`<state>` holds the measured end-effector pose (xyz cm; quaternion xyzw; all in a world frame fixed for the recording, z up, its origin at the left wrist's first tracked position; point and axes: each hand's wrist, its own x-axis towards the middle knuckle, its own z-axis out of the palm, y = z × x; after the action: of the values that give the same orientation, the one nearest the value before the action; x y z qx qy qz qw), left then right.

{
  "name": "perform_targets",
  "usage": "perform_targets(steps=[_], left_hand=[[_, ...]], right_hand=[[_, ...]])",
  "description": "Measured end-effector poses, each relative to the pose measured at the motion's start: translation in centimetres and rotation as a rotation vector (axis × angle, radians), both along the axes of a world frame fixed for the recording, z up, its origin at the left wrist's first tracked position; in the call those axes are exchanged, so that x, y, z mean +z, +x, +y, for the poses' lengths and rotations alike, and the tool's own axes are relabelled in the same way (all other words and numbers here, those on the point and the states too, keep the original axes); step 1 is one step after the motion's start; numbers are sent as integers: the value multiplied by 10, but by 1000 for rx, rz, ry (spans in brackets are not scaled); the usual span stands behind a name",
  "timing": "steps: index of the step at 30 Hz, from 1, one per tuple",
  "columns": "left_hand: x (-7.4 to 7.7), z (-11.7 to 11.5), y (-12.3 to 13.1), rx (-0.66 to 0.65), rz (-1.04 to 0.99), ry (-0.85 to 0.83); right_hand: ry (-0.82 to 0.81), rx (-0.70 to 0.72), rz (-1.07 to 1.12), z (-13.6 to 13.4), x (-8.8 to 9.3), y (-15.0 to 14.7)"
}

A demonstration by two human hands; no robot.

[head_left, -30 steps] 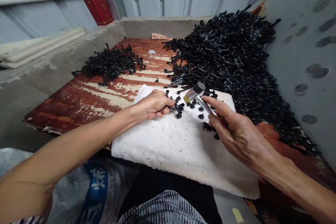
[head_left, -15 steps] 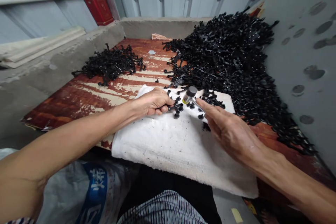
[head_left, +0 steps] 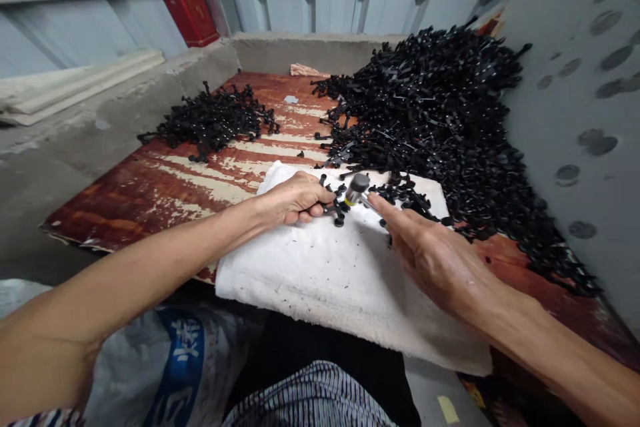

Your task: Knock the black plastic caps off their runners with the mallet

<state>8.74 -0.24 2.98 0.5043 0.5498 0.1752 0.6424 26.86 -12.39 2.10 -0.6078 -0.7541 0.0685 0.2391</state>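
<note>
My right hand (head_left: 425,240) is closed round the handle of a small mallet (head_left: 358,188), its forefinger stretched along the shaft. The mallet has a dark face on top and a yellow one below, just above black parts by my left fingers. My left hand (head_left: 303,199) pinches a few slim black plastic parts with round ends (head_left: 338,208); how many is partly hidden by the fingers. Under both hands lies a folded white cloth (head_left: 320,273), dotted with black crumbs. More black parts (head_left: 407,192) lie on its far right portion.
A large heap of black parts (head_left: 430,100) fills the table's right and back, against a grey panel (head_left: 570,113). A smaller heap (head_left: 215,121) sits at the left on the worn red-brown tabletop (head_left: 120,193). A red box (head_left: 192,17) stands on the concrete ledge (head_left: 100,103).
The mallet head has shifted slightly left and down, towards the parts by my left hand. Some loose parts on the cloth near the mallet are no longer there. My left hand keeps its pinch.
</note>
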Motion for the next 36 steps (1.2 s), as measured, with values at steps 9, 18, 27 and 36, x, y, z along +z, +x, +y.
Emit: perform_targets(steps=[9, 18, 27, 36], left_hand=[[-4, 0, -10, -34, -77, 11], [-2, -9, -21, -246, 22, 260], [-8, 0, -15, -343, 122, 346], [-13, 4, -16, -378, 114, 341]], right_hand=[[-28, 17, 45, 5, 1, 0], [-71, -124, 456, 3, -5, 6], [-142, -172, 573, 1, -21, 12], [-177, -177, 589, 1, -22, 13]])
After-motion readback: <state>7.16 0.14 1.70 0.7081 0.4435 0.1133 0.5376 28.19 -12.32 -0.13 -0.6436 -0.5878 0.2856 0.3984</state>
